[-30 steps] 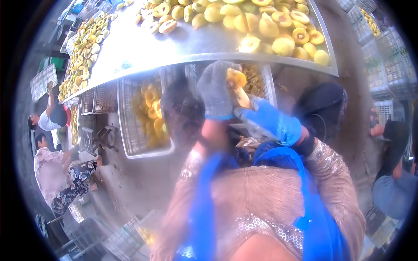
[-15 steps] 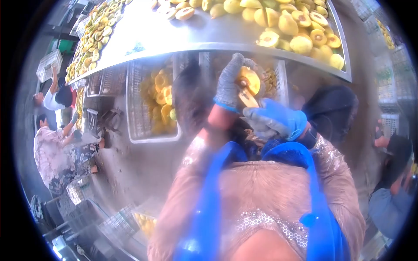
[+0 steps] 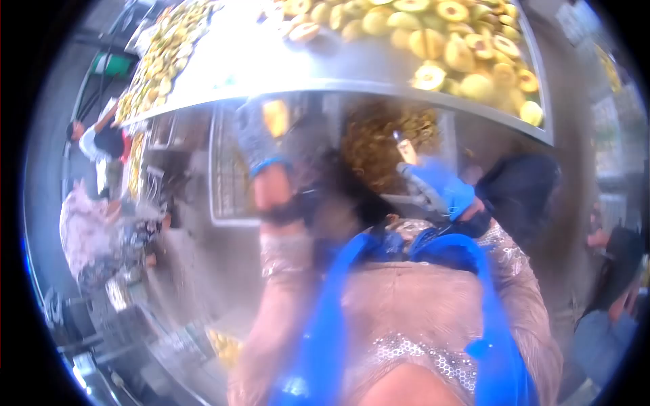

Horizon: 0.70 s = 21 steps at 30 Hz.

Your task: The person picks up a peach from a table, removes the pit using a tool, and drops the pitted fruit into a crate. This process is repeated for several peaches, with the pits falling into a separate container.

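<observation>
Fruit piece sits against the grey glove of your left hand, a vivid yellow-orange patch with a rounded outline, too blurred for you to make out whether it shows skin or a cut face. Your left fingers appear closed around it, though the smear hides each one. Your right hand, gloved in blue with grey along the fingers, is wrapped around a small tool, its pale handle leading to a narrow tip that points up and away from you. Below your left hand, the pale rim of a crate shows; between your hands, brownish-yellow pieces fill a space under the table edge. Beyond your hands runs the metal table, and on its right part lies a heap of yellow fruit, some cut open to pale flesh and brown-ringed hollows. Greener-yellow pieces crowd the table's left end, and farther left a person in a pale patterned top bends forward.
</observation>
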Available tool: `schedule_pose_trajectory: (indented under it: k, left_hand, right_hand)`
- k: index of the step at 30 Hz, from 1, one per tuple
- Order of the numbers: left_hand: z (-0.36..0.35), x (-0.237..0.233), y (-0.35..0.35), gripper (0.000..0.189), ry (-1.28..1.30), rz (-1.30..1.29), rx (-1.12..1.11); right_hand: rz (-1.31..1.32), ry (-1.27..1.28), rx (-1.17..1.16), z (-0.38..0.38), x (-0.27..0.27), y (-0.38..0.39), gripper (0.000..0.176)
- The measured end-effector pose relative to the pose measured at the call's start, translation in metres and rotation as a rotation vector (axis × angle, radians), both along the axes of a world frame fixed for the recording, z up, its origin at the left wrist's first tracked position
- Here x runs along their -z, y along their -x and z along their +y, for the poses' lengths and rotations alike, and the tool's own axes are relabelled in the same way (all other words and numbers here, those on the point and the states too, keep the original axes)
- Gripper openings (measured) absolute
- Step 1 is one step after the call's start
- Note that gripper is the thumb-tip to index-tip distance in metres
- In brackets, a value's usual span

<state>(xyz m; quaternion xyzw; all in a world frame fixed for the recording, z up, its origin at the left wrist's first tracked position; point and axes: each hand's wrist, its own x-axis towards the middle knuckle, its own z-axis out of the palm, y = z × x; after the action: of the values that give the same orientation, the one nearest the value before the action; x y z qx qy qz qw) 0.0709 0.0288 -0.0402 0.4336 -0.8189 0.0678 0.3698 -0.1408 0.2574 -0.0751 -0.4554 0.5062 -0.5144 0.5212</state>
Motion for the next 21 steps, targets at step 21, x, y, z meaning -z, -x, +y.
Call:
schedule_pose_trajectory:
  k: [21]
  left_hand:
    - [0.042, -0.009, 0.243, 0.041, -0.773, 0.002, 0.597]
  right_hand:
    - [0.537, 0.328, 0.207, 0.041, 0.033, 0.027, 0.018]
